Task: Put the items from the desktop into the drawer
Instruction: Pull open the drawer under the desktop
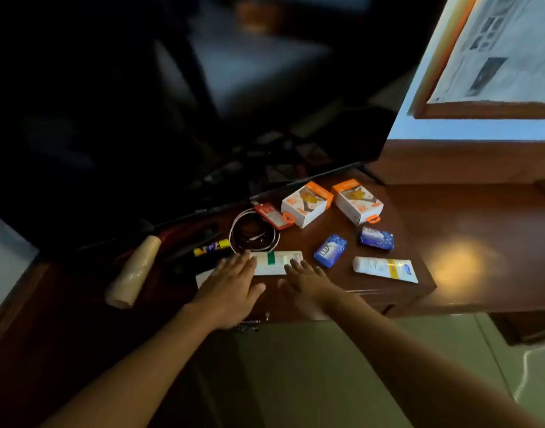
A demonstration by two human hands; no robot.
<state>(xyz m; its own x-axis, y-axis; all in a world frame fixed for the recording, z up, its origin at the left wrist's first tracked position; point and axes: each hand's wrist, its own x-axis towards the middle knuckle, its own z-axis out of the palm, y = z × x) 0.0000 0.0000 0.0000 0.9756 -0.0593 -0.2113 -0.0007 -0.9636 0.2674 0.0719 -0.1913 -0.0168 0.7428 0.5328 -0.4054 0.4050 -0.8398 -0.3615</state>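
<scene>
White flat box point(277, 263) under both fingertips: light, stiff, likely slick; take by long edges. Left hand point(231, 281), right hand point(305, 281) spread flat, holding nothing.

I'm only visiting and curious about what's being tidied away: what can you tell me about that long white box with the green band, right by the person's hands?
The long white box lies flat on the dark wooden desktop, near its front edge, lengthwise left to right. It looks like thin cardboard, with a green band across its middle and print too blurred to read. The left hand lies open across its left end, and the fingertips of the right hand rest on its lower right edge. Neither hand has gripped it yet. A coiled cable sits just behind it.
</scene>
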